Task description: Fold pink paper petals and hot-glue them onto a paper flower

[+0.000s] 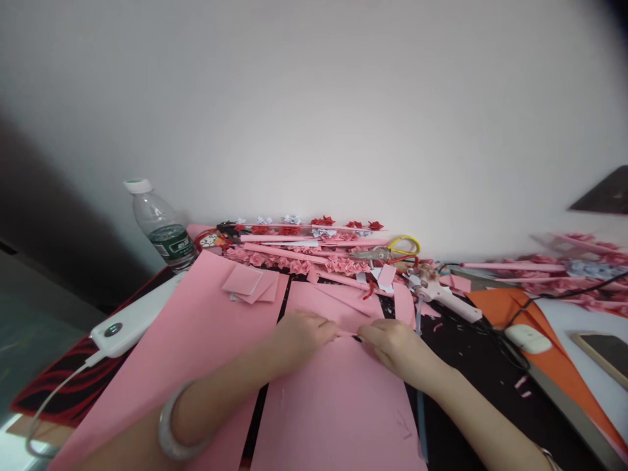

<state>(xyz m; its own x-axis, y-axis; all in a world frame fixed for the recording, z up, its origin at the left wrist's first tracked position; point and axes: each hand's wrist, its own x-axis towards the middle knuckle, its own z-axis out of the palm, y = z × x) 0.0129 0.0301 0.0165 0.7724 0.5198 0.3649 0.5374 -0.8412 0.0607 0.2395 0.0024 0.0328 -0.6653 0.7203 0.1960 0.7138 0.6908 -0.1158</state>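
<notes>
My left hand (301,340) and my right hand (402,347) meet over a large pink paper sheet (333,405). Between their fingertips runs a narrow piece of pink paper (347,333), pinched at both ends. A small dark spot shows by the right fingertips; I cannot make out what it is. Behind the hands lies a loose pink paper piece (343,297). To the left, a small stack of pink paper squares (252,284) rests on a second large pink sheet (196,340).
Paper flowers and rolled pink sticks (294,252) line the wall. Yellow-handled scissors (405,246) and a glue gun (449,297) lie behind my right hand. A water bottle (164,226) and white power bank (132,320) are left; an earbud case (527,339) and phone (603,353) are right.
</notes>
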